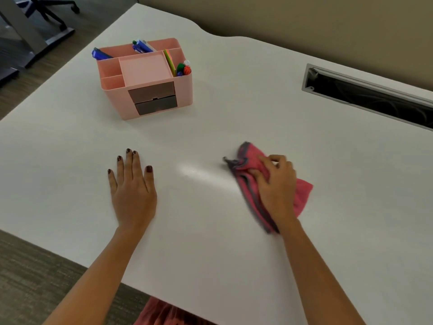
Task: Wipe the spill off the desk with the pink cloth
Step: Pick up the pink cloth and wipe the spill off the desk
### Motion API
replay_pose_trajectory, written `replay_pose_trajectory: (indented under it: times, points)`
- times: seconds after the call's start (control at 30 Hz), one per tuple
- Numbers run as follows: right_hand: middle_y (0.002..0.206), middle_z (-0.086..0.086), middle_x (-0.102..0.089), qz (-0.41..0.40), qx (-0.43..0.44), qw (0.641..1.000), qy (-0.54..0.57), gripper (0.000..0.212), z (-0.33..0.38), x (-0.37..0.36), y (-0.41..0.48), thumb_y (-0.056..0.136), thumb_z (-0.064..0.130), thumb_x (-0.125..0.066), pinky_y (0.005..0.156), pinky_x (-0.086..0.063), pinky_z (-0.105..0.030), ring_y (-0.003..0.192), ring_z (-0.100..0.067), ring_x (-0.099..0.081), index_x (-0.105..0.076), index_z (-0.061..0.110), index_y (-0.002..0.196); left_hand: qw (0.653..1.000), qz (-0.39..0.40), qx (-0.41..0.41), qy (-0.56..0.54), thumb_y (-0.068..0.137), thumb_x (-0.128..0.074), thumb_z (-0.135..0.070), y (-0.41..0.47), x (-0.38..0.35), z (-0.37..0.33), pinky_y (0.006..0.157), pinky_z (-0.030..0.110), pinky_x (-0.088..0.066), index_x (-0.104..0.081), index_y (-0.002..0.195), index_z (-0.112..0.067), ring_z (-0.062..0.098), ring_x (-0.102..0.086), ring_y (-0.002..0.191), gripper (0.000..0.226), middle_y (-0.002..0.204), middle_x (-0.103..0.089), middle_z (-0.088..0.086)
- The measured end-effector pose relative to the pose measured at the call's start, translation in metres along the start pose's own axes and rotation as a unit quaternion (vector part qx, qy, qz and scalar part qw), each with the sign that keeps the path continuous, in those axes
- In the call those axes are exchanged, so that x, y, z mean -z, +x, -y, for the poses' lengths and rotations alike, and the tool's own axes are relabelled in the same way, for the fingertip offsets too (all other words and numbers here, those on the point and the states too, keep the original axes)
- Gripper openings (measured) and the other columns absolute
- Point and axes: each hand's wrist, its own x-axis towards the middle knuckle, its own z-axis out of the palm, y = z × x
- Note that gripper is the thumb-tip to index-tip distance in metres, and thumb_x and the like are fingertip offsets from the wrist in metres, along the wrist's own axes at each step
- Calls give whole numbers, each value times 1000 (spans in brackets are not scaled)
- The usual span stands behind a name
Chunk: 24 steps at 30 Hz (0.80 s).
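The pink cloth (251,158), edged in grey, lies bunched on the white desk (210,242) right of centre. My right hand (275,184) presses down on it with fingers curled into the fabric. A faint shiny wet streak (201,173) shows on the desk just left of the cloth. My left hand (132,184) rests flat on the desk to the left, fingers spread, holding nothing.
A pink desk organiser (145,78) with pens, markers and sticky notes stands at the back left. A cable slot with a grey frame (365,97) is cut into the desk at the back right. The desk's front edge runs diagonally at lower left.
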Motion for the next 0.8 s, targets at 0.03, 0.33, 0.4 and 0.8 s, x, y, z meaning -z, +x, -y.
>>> replay_pose_trajectory:
  times: [0.03,0.33,0.4,0.8]
  points:
    - [114,-10,-56,-21,-48,999,-4,35,-12,5,4,89,35,-60,85,-37,-38,98,-30,-50,-63,18,119,1000,1,-1,0,97,-5,-44,0,0,-1,121,43,-3,-17,150,-11,20,-8,148,64,160,-15,3]
    - [113,-9,-53,-91,-113,987,-64,37,-27,13,-24,92,35,-56,83,-36,-37,97,-28,-47,-57,17,124,1000,2,-2,5,97,-8,-43,0,2,-3,121,44,-4,-19,150,-10,22,-9,148,63,159,-16,4]
    - [114,-12,-52,-113,-166,977,-69,38,-41,17,-12,92,35,-57,84,-35,-40,97,-31,-47,-57,16,124,1000,0,-2,5,97,-8,-43,0,2,-3,121,44,-5,-20,150,-10,23,-10,148,63,159,-17,5]
    - [125,-16,-48,-148,-311,934,-94,36,-53,6,113,93,35,-51,95,-32,-44,112,-35,-44,-55,13,121,1000,-6,-4,17,96,-5,-46,1,1,-4,121,45,-7,-20,149,-9,24,-13,147,67,158,-20,6]
